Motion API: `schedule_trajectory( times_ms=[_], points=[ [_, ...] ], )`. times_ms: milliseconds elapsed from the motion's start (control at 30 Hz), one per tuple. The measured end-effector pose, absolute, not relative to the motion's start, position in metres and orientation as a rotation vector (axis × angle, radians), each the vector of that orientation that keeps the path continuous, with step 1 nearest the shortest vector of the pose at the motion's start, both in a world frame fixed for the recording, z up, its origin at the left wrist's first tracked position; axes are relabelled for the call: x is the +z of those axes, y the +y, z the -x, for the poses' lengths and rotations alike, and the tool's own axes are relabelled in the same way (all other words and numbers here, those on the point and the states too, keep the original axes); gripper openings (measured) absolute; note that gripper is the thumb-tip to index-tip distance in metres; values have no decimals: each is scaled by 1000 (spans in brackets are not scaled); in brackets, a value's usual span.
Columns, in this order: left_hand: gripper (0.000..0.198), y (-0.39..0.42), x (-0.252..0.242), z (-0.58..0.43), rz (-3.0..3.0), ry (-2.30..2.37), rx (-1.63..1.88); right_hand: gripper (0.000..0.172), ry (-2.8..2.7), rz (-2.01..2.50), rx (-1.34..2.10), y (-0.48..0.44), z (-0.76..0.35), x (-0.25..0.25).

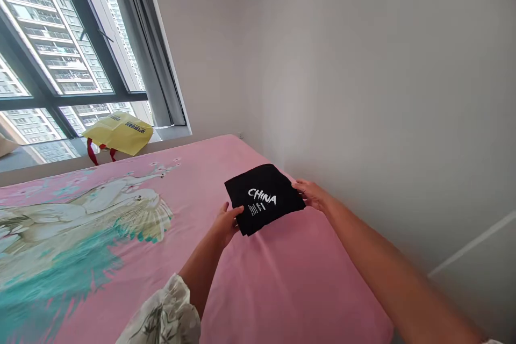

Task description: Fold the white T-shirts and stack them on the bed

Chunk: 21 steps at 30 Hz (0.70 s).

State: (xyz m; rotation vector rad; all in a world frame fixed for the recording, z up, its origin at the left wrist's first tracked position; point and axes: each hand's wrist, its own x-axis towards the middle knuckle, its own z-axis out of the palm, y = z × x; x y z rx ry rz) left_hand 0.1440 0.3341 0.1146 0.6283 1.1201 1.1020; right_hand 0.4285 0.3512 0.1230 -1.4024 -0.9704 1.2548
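A black folded piece of cloth (264, 220), printed with "CHINA" and smaller white text, is held over the pink bed sheet (314, 274). It looks like a folded T-shirt. Its near left corner is pinched by my left hand (226, 224), thumb on top and the other fingers underneath. On the right side, my right hand (312, 194) grips the edge, its fingertips partly hidden by the fabric. The bundle lies nearly flat; whether its underside touches the bed I cannot tell.
A bird-patterned part of the sheet (80, 220) spreads to the left. On the window sill lies a yellow bag (121, 131) with red straps. A grey curtain (147, 43) hangs beside the window. The bare wall (363, 91) runs along the bed's right side.
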Motion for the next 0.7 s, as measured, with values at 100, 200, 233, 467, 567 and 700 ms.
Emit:
schedule_trajectory(
  times_ms=[100,200,233,467,567,700],
  points=[
    [88,336,55,-130,-553,1204,1155,53,-791,1550,1137,351,-443,59],
    [71,329,22,-117,-544,1133,1233,44,-749,1579,1002,343,-451,25],
    [68,328,17,-115,-545,1103,1248,43,-761,1587,959,343,-449,23],
    [44,312,21,-123,-671,1163,1351,45,-1768,1521,355,351,-332,53],
    [35,283,25,-119,-705,1203,1363,59,-2133,1716,331,345,-282,37],
    [36,208,22,-100,-780,1212,1243,66,-2260,1914,356,339,-265,16]
  ],
)
